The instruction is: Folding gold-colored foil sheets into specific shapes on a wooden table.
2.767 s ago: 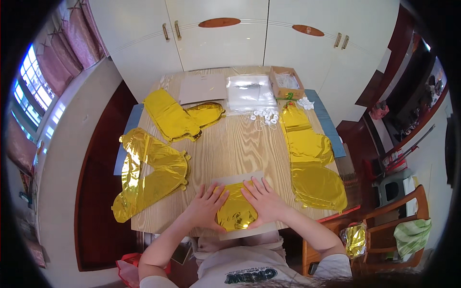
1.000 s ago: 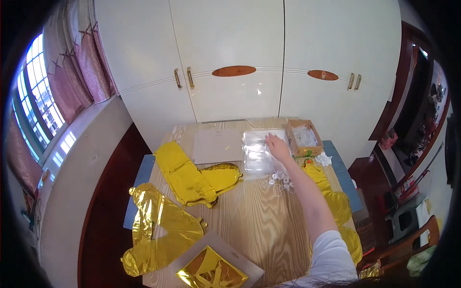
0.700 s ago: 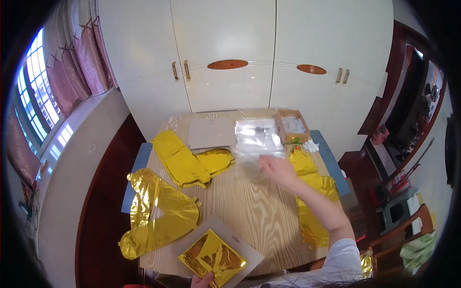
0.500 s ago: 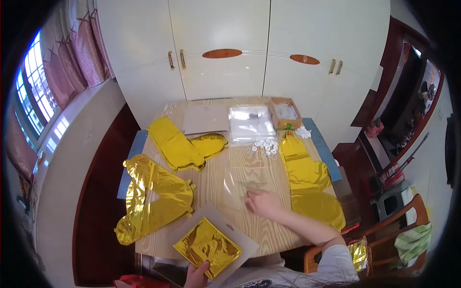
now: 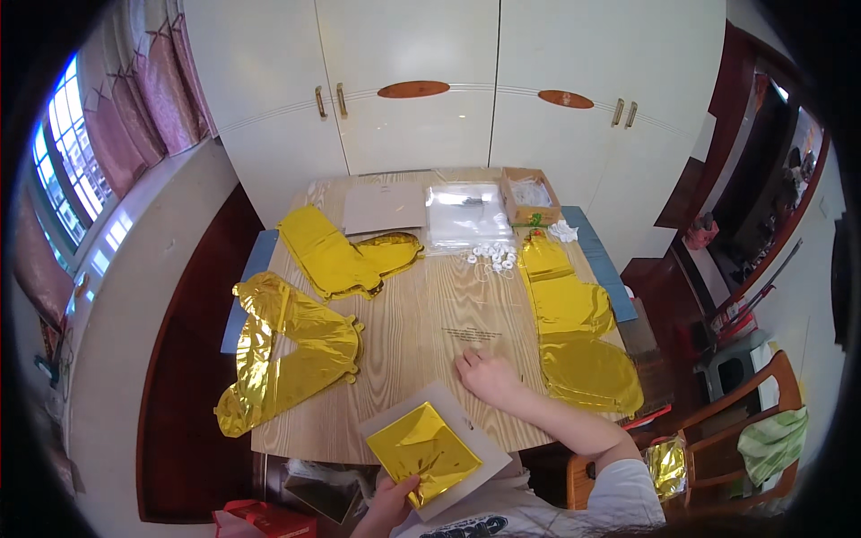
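At the table's near edge my left hand (image 5: 392, 498) grips a pale grey card (image 5: 392, 415) with a folded gold foil balloon (image 5: 429, 448) lying on it, thumb pressed over the foil. My right hand (image 5: 489, 378) rests on the wooden table with its fingers curled in at the near part of a clear plastic bag (image 5: 489, 318). That bag lies flat and bears small dark print; its edges are hard to make out. Flat gold foil balloons lie to either side: a V-shaped one (image 5: 305, 377) at left, a bent one (image 5: 327, 258) beyond it, and a long one (image 5: 578, 345) at right.
Along the far side sit grey cards (image 5: 384, 206), a stack of clear bags (image 5: 466, 215) and a cardboard box (image 5: 531, 195) with clear contents. Small white rings (image 5: 496, 258) and a crumpled white piece (image 5: 563, 231) lie near them. A wooden chair (image 5: 771, 381) stands at right.
My left hand has shifted the card and folded balloon to the right and turned them slightly. My right hand stays by the clear bag, which now lies flatter, its print more readable.
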Motion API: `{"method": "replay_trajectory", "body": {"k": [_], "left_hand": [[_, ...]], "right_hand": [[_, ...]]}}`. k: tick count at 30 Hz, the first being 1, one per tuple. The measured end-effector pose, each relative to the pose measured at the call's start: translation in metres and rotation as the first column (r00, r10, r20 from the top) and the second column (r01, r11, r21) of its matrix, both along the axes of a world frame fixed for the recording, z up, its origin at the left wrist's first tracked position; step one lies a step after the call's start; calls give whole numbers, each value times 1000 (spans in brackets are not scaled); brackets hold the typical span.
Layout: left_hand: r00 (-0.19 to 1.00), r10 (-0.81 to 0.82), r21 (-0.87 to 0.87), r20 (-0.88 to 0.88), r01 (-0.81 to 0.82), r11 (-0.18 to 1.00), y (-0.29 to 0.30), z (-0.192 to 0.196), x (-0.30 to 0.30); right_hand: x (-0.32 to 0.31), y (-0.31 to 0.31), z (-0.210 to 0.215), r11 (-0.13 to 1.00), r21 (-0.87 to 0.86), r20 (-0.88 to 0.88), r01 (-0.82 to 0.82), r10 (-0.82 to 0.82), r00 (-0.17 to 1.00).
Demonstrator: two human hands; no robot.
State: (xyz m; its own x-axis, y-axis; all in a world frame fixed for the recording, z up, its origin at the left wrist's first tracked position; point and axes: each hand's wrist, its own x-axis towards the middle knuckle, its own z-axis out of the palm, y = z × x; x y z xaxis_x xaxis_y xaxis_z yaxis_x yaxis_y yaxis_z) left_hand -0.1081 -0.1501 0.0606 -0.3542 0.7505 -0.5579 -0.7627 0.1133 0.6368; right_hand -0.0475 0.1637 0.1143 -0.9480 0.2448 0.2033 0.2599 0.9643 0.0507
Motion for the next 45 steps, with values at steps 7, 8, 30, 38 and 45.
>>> {"method": "replay_trajectory", "body": {"k": [7, 8, 30, 38, 45], "left_hand": [[1000, 20, 4, 13, -21, 1000, -5, 2, 3], [1000, 13, 10, 25, -13, 1000, -7, -3, 2], [989, 146, 63, 19, -147, 987, 23, 22, 5], [981, 191, -8, -41, -192, 981, 31, 29, 13], [972, 224, 30, -74, -223, 974, 35, 26, 21]], "right_hand": [[12, 1, -3, 983, 71, -104, -170, 177, 979], [12, 0, -7, 982, 99, -126, -162, 173, 977], [13, -5, 18, 886, -447, -61, -126, 110, 992], [17, -7, 28, 827, -556, 62, -79, 136, 989], [16, -25, 53, 834, -544, 75, -97, 163, 984]]}}
